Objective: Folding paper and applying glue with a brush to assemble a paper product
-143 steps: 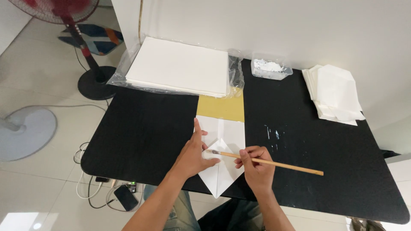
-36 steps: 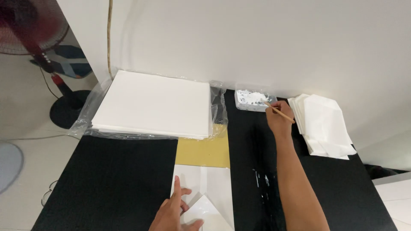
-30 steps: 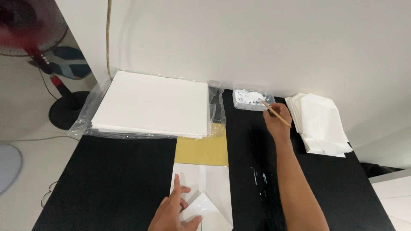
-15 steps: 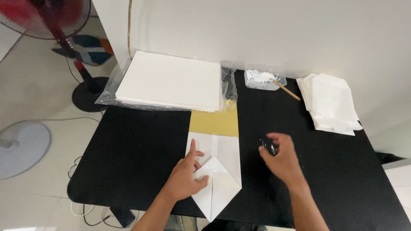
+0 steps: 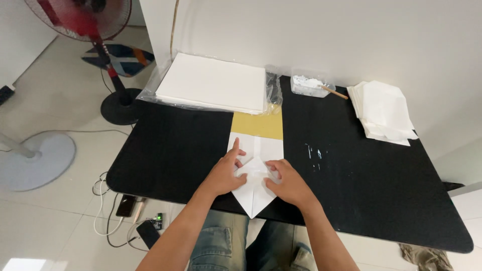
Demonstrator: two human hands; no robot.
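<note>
A white paper sheet (image 5: 255, 173), folded to a point toward me, lies on the black table (image 5: 165, 150) over a yellow board (image 5: 257, 125). My left hand (image 5: 224, 173) presses flat on the paper's left side, index finger stretched forward. My right hand (image 5: 288, 181) rests flat on the right flap, fingers touching the fold. Neither hand holds anything. A thin wooden stick (image 5: 334, 92) leans in a small clear tub of white paste (image 5: 309, 85) at the back of the table.
A stack of white sheets in clear plastic (image 5: 213, 83) lies at the back left. Several folded white papers (image 5: 382, 111) are piled at the back right. White paste smears (image 5: 315, 152) mark the table. A red standing fan (image 5: 90, 20), cables and devices are on the floor.
My right hand carried the stick to the paste tub, left it there, and came back to the folded paper. My left hand stayed on the paper throughout.
</note>
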